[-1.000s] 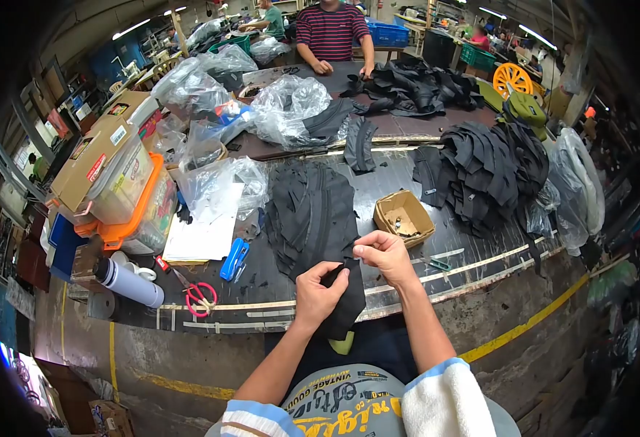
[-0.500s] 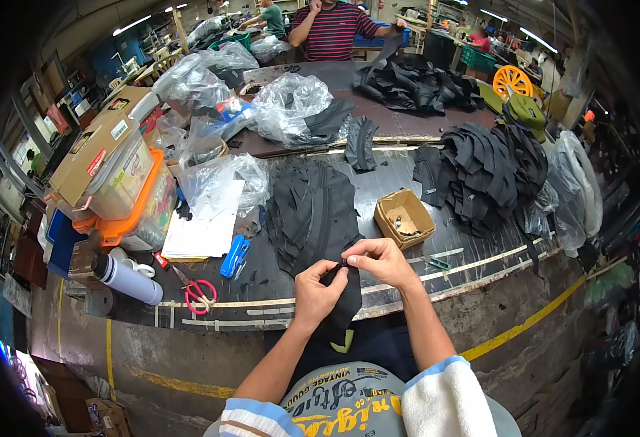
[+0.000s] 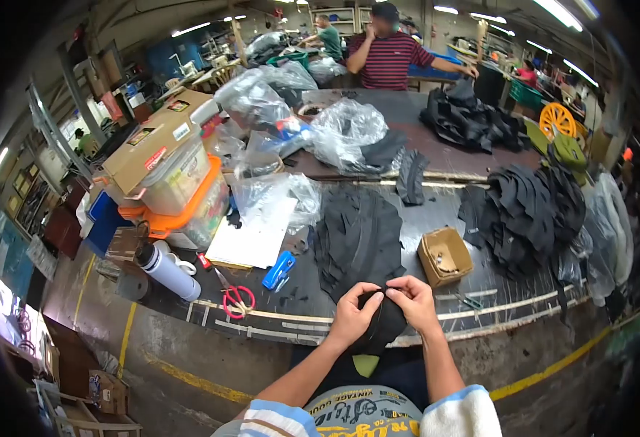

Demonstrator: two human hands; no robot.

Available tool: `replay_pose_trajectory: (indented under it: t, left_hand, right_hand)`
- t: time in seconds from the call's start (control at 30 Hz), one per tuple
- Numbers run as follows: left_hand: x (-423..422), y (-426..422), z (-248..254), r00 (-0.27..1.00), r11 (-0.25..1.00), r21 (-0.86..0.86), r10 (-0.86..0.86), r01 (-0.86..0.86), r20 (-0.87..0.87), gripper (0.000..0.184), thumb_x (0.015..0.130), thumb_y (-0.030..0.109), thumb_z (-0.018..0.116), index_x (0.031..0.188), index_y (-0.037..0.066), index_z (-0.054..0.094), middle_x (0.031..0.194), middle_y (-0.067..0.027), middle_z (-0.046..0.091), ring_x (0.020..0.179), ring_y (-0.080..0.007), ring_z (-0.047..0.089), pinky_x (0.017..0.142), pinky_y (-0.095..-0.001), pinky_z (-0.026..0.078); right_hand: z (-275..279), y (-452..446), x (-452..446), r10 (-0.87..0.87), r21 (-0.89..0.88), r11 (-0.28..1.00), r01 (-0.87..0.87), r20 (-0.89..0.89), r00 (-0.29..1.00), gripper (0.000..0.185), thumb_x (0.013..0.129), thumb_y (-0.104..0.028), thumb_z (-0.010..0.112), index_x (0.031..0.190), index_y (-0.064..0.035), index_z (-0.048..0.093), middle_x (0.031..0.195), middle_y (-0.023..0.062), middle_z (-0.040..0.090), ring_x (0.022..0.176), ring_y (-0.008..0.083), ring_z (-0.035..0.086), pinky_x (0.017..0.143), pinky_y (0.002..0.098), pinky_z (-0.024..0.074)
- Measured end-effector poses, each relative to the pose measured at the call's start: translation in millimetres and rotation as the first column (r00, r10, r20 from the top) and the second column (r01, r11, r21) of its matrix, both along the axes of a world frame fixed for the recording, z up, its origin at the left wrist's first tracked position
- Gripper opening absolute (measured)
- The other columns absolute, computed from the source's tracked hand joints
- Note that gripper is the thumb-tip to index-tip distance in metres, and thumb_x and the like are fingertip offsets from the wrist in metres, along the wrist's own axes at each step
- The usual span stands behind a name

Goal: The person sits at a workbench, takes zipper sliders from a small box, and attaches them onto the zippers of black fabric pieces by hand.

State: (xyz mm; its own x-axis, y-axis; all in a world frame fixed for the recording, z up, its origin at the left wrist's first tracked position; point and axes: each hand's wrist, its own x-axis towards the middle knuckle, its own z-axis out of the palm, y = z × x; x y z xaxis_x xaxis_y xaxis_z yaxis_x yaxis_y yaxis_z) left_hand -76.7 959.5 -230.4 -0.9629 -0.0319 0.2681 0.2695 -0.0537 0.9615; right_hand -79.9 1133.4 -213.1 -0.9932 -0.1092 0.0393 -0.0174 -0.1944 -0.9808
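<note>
A black fabric piece (image 3: 382,331) hangs between my hands at the table's front edge. My left hand (image 3: 352,315) pinches its upper edge. Close beside it, my right hand (image 3: 414,304) also has thumb and fingers closed on that edge. Whatever small part lies under the fingertips is hidden. Just beyond my hands lies a pile of black fabric strips (image 3: 356,237) with a zipper line along the top one. To the right of the pile stands an open cardboard box (image 3: 444,255) with a few small metal bits inside.
Pink-handled scissors (image 3: 238,301), a blue stapler (image 3: 280,271), white paper (image 3: 254,233) and a lavender bottle (image 3: 168,272) lie to the left. A second black strip pile (image 3: 527,218) sits at right. Across the table stands a person in a striped shirt (image 3: 389,62).
The view has swung left and up, so the table appears lower and further right. My right hand has come down level with my left, both still on the fabric. The person opposite has lowered an arm.
</note>
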Motion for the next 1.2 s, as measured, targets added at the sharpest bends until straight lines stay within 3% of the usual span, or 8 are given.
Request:
replay_pose_trajectory:
  t: [0.2,0.47,0.57,0.73,0.8,0.87,0.93,1.2]
  left_hand:
    - [-123.0,-77.6,72.7,0.988,0.985,0.085,0.151,-0.153,0.027,0.090,0.102,0.010,0.063,0.168,0.007,0.001,0.099,-0.0126,0.072,0.073,-0.0158,0.068,0.060,-0.0238,0.053]
    - [-321.9,-249.9,186.8,0.677,0.677,0.098,0.692,-0.729,0.250,0.071,0.089,0.027,0.070,0.140,0.001,0.027,0.098,-0.0212,0.063,0.060,-0.0216,0.065,0.044,-0.0326,0.047]
    - [-335.7,-268.3,185.0,0.636,0.629,0.115,0.770,-0.769,0.044,0.076,0.087,0.038,0.073,0.140,0.001,0.033,0.097,-0.0161,0.061,0.066,-0.0194,0.061,0.049,-0.0314,0.043]
    - [-194.2,-143.5,155.2,0.997,0.969,-0.236,0.069,-0.072,-0.023,0.050,0.096,0.031,0.072,0.141,0.014,0.060,0.123,-0.0045,0.070,0.089,-0.0160,0.067,0.065,-0.0264,0.050]
    - [-123.5,-84.7,113.2,0.981,0.916,-0.366,-0.110,0.162,0.158,0.054,0.088,0.016,0.083,0.138,0.011,0.063,0.118,-0.0048,0.073,0.099,-0.0149,0.069,0.083,-0.0283,0.055]
    - [-66.0,-36.7,80.5,0.936,0.931,-0.168,-0.291,0.325,0.200,0.054,0.088,0.013,0.084,0.138,0.004,0.063,0.109,-0.0105,0.074,0.091,-0.0141,0.067,0.083,-0.0269,0.056]
    - [-33.0,-1.5,56.0,0.923,0.934,0.213,-0.330,0.288,0.199,0.036,0.094,0.003,0.077,0.128,-0.002,0.068,0.108,-0.0091,0.074,0.090,-0.0099,0.066,0.082,-0.0216,0.054]
    - [0.5,10.1,17.1,0.943,0.916,0.392,-0.196,0.079,0.268,0.012,0.101,0.008,0.071,0.111,0.000,0.071,0.103,-0.0052,0.071,0.088,-0.0082,0.062,0.082,-0.0201,0.050]
  right_hand:
    - [-27.1,16.2,0.5,-0.136,-0.114,0.983,0.145,0.080,0.987,0.018,0.095,0.003,0.070,0.113,0.0015,0.073,0.088,0.0018,0.070,0.073,0.0033,0.056,0.067,0.0147,0.0434]
    - [-21.2,30.9,0.7,-0.183,-0.241,0.951,0.193,0.061,0.981,0.017,0.096,0.003,0.069,0.113,-0.0008,0.073,0.088,0.0015,0.069,0.073,0.0041,0.055,0.069,0.0157,0.0442]
    - [-15.5,35.2,-1.4,-0.152,-0.276,0.946,0.171,0.088,0.984,0.017,0.096,0.003,0.069,0.112,-0.0007,0.073,0.089,0.0019,0.069,0.074,0.0041,0.056,0.070,0.0156,0.0447]
    - [-12.1,36.4,-25.4,-0.127,-0.222,0.967,0.127,0.015,0.992,0.017,0.096,0.003,0.068,0.112,-0.0007,0.073,0.089,0.0011,0.069,0.073,0.0032,0.055,0.069,0.0149,0.0433]
    - [-5.8,33.1,-32.4,-0.128,-0.188,0.975,0.122,-0.022,0.991,0.017,0.096,0.002,0.069,0.112,-0.0006,0.073,0.087,-0.0001,0.067,0.072,0.0027,0.053,0.067,0.0146,0.0415]
    - [-0.5,27.1,-39.2,-0.110,-0.118,0.988,0.098,-0.100,0.989,0.017,0.097,0.001,0.069,0.113,-0.0004,0.073,0.084,-0.0025,0.064,0.068,0.0016,0.049,0.063,0.0141,0.0379]
    - [0.2,22.5,-36.3,-0.095,-0.080,0.993,0.086,-0.126,0.987,0.016,0.097,0.001,0.069,0.113,-0.0003,0.073,0.082,-0.0038,0.063,0.067,0.0010,0.048,0.061,0.0139,0.0362]
    - [10.7,1.1,-14.9,-0.005,0.055,0.998,0.011,-0.117,0.993,0.016,0.097,0.001,0.069,0.112,0.0003,0.073,0.081,-0.0047,0.062,0.066,0.0003,0.045,0.058,0.0139,0.0333]
